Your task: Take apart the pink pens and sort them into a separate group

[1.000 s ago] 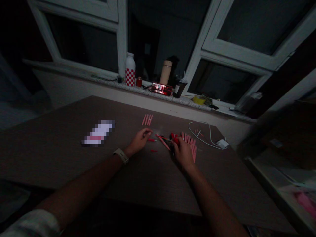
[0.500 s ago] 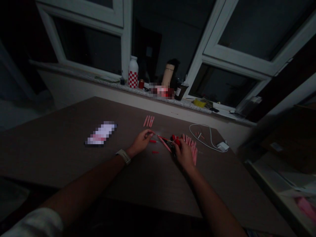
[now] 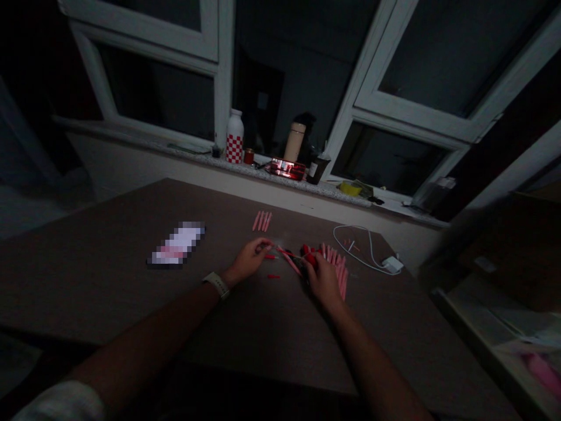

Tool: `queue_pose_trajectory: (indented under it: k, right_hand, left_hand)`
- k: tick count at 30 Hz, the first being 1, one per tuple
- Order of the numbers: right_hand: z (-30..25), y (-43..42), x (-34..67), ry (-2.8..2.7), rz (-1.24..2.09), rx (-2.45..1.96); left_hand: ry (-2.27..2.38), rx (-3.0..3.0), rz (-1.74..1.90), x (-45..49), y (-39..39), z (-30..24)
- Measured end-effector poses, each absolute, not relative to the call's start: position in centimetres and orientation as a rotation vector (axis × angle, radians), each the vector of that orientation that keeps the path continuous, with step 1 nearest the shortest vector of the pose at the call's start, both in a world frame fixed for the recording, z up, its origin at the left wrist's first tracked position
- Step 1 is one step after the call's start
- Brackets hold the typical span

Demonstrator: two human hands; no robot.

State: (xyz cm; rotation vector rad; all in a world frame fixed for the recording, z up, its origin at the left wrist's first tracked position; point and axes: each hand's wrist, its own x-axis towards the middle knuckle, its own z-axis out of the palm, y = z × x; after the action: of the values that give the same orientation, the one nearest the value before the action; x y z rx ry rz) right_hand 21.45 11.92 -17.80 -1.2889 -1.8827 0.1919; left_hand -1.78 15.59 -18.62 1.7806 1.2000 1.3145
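Observation:
A thin red stick, like a pen refill [image 3: 287,252], spans the gap between my two hands above the table. At its left end, my left hand [image 3: 248,259] is closed in a pinch. My right hand [image 3: 324,279] is closed at the other end, beside some red pieces [image 3: 310,255] that it partly hides. Under the stick lies a slim pink pen barrel [image 3: 293,265]. Small red pen parts [image 3: 273,276] lie near my left fingertips. Several pink pens [image 3: 342,275] are lined up just right of my right hand. Another short row of pink pens [image 3: 262,221] lies farther back.
To the left lies a phone [image 3: 177,245] with a lit, blurred screen. A white cable and charger [image 3: 391,265] rest at the right, near small pink bits. On the windowsill stand a checkered bottle [image 3: 234,140], a beige flask [image 3: 295,142] and a lit red-screened device [image 3: 287,168].
The view has tilted slightly, so the scene sits a little lower. Both hands keep nearly the same pose around the thin red stick, with only slight finger movement.

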Motion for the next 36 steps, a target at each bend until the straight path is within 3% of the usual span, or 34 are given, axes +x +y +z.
queue_pose_trajectory:
  k: [27,36]
  right_hand:
    - [-17.3,11.0,20.4,-2.111,0.356,-1.187]
    - [-17.9,11.6,20.7,-1.971,0.318,-1.230]
  left_hand:
    - [0.987,1.528,1.319,-1.3,15.3,-18.1]
    - [1.501,2.156,1.200,-3.0,16.1,-19.8]
